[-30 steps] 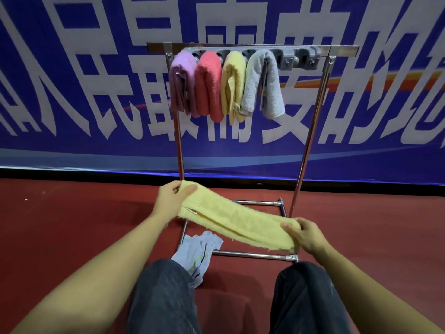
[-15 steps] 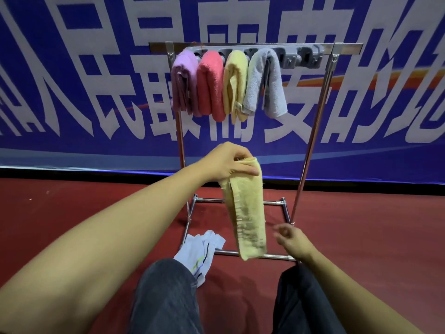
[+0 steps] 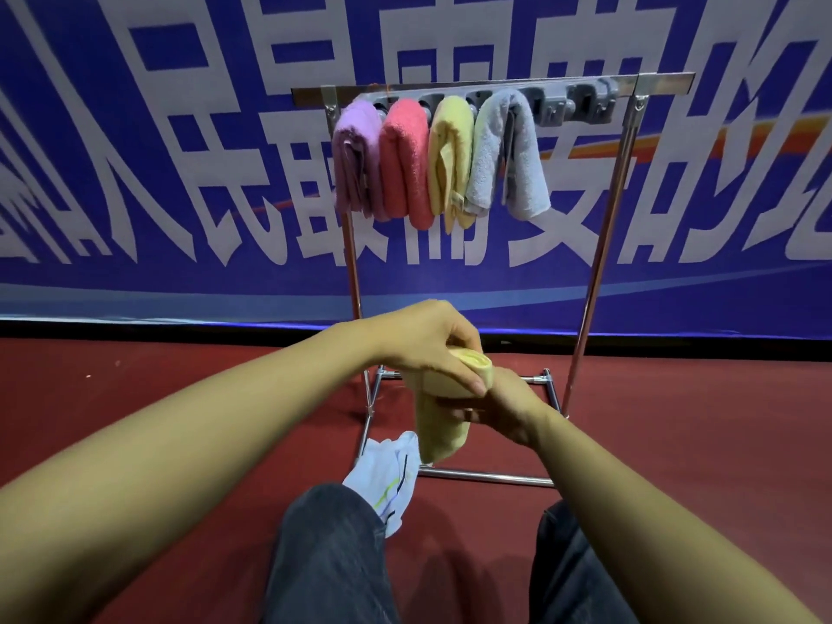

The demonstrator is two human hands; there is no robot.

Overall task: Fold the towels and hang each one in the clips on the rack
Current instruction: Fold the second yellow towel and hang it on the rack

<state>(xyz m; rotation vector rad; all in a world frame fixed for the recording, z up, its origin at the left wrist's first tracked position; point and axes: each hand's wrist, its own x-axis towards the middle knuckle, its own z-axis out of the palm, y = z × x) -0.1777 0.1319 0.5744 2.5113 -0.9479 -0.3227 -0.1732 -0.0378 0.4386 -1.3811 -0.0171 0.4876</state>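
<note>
Red floor [image 3: 135, 398] runs back to a blue banner [image 3: 135, 150] printed with large white characters, and a thin metal rack [image 3: 585, 308] stands in front of it. Half a second ago the left hand alone held the yellow towel [image 3: 439, 425] up at banner height while the right hand reached from below; now both hands have come together lower down, in front of the rack's base. The left hand [image 3: 423, 344] curls over the folded top of the towel, fingers wrapped round the front. Just below that grip, the right hand [image 3: 499, 409] pinches the towel's side from the right.

The towel is soft terry cloth, folded into a thick narrow strip. Its long axis is close to upright: the rounded fold sits at the top under the left hand, and the free ends hang down below both grips toward the floor.

Above the hands, 4 folded towels hang side by side from the grey clips [image 3: 576, 105]: purple [image 3: 355, 159], pink [image 3: 405, 164], yellow [image 3: 450, 159] and grey [image 3: 490, 150]. Below and left of the grip, a white cloth [image 3: 387, 479] lies crumpled by the person's dark trouser leg [image 3: 328, 556].
</note>
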